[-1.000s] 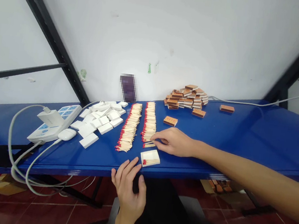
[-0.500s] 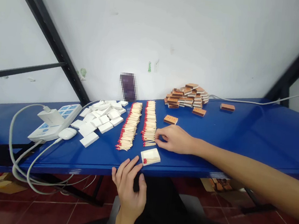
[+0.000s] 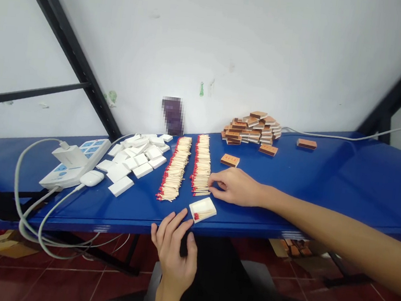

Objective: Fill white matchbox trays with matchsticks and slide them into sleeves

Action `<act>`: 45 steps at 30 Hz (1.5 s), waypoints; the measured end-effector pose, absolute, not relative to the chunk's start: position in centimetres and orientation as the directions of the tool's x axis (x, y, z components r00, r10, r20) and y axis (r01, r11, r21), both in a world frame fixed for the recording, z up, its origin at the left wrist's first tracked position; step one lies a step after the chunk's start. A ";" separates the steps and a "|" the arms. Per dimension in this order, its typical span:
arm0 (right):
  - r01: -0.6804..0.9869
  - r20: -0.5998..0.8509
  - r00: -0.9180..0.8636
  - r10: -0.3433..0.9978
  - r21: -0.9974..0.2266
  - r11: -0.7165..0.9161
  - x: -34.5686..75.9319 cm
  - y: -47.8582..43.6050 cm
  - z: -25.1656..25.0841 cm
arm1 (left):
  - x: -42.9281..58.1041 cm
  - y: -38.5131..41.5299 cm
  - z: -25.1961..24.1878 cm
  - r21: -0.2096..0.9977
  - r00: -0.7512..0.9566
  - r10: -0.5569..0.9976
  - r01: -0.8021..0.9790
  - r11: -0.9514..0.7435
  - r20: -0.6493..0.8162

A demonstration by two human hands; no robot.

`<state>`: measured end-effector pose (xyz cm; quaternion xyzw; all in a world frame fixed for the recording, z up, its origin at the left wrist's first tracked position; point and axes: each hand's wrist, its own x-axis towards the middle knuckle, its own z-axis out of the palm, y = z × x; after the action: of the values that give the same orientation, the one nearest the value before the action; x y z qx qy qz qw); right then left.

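My right hand (image 3: 234,186) pinches at the near end of the right row of red-tipped matches (image 3: 203,163), its thumb and forefinger closed at the plain ends of matchsticks. Just in front of that row lies a white matchbox tray (image 3: 210,205), with a few matches in its near side, heads to the left. My left hand (image 3: 174,254) is at the table's front edge, fingers apart, the fingertips close to the tray's left corner; whether they touch it I cannot tell. A second row of matches (image 3: 174,169) lies to the left.
White trays (image 3: 138,153) are heaped at left, beside a power strip (image 3: 71,167) with cables and a white earphone case (image 3: 91,178). Brown matchbox sleeves (image 3: 251,129) are piled at the back right; one matchbox (image 3: 230,160) lies near my right hand. A blurred dark object (image 3: 173,117) leans on the wall.
The loose matches at the near end of the right row now lie closer against it, by my right fingers. Both hands have hardly moved; the whole view has shifted slightly.
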<state>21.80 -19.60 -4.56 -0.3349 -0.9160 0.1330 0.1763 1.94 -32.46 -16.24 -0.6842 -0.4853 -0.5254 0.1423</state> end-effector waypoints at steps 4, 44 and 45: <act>0.542 0.226 -0.739 0.634 -0.359 0.760 22.0 -19.5 -4.5 | 2.0 -32.5 -16.1 0.318 -0.022 0.515 0.809 -0.494 0.857; 0.438 0.178 -0.856 0.486 -0.252 0.863 22.1 -20.3 -4.5 | 1.9 -32.6 -16.4 0.327 -0.024 0.526 0.808 -0.491 0.850; 0.431 0.179 -0.858 0.481 -0.257 0.865 22.1 -20.2 -4.5 | 1.9 -32.6 -16.4 0.327 -0.024 0.528 0.809 -0.489 0.849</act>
<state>22.09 -20.24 -4.54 -0.2379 -0.9583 0.1045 0.1192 1.86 -32.56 -16.40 -0.6857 -0.4873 -0.5238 0.1341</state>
